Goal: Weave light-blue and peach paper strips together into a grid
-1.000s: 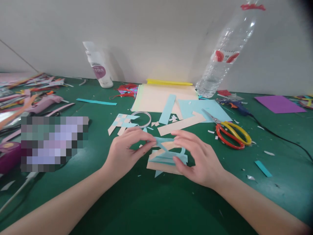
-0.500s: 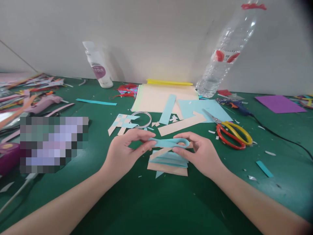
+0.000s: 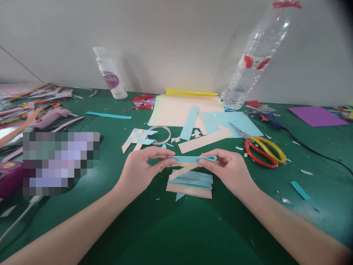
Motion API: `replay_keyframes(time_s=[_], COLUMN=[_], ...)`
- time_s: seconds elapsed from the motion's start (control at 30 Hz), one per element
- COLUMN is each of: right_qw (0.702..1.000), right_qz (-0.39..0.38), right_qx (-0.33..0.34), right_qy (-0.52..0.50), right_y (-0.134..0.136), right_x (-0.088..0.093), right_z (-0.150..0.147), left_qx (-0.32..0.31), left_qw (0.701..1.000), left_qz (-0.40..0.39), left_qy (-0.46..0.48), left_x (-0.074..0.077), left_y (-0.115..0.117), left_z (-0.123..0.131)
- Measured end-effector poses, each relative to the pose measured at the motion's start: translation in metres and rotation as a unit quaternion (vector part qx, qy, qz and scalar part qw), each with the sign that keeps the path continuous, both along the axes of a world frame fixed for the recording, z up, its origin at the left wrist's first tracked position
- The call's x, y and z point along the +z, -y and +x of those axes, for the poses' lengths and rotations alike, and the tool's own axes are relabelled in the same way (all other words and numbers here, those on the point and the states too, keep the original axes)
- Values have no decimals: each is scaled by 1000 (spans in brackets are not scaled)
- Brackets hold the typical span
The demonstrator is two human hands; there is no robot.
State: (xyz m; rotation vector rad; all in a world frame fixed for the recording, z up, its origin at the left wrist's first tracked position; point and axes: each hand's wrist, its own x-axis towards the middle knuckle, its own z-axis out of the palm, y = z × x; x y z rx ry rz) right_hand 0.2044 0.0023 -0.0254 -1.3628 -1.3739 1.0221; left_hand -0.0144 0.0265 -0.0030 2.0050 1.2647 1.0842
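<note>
Strip: blue paper strip (image 3: 187, 159), doubled over on itself, held over the middle of the green table (image 3: 176, 228), with a rounded loop at its 3 o'clock end.
Left hand (image 3: 147, 162): pinching the strip's 9 o'clock end between thumb and fingers.
Right hand (image 3: 227, 163): gripping the strip near its loop, thumb in front and fingers behind.
Pile: folded strips (image 3: 193, 181), blue and cream, at 6 o'clock from the held strip; a cream band (image 3: 180, 172) slants between the two, and whether it is joined to the held strip cannot be told.
Weave: checkered blue-and-cream piece (image 3: 138, 136) at 10 o'clock, next to a tape roll (image 3: 169, 136).
Paper: cream sheet (image 3: 171, 110) at 12 o'clock, overlapped by a wide blue strip (image 3: 190, 121); a long cream strip (image 3: 205, 140) lies towards 1 o'clock and a blue sheet (image 3: 220, 119) at 2 o'clock.
Scissors: red-and-yellow-handled scissors (image 3: 252, 138) at 3 o'clock, blades partly over the blue sheet.
Glue gun: dark blue glue gun (image 3: 271, 122) at 2 o'clock, its black cord trailing towards 3 o'clock.
Bottles: white bottle (image 3: 111, 75) between 10 and 11 o'clock, clear bottle (image 3: 248, 73) at 1 o'clock.
</note>
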Motion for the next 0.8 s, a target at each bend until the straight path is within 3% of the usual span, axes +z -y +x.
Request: replay_keyframes(time_s=[0.4, 0.8], right_qw=[998, 995], right_qz=[30, 41], right_qx=[4, 9], right_qy=[-50, -91], right_y=[-3, -4], right_x=[-6, -5], right_z=[6, 8], left_qx=[8, 21], left_qw=[998, 998], left_qz=[-46, -54], left_qy=[43, 27], left_x=[-2, -5], left_y=[-5, -7], left_z=[-1, 0])
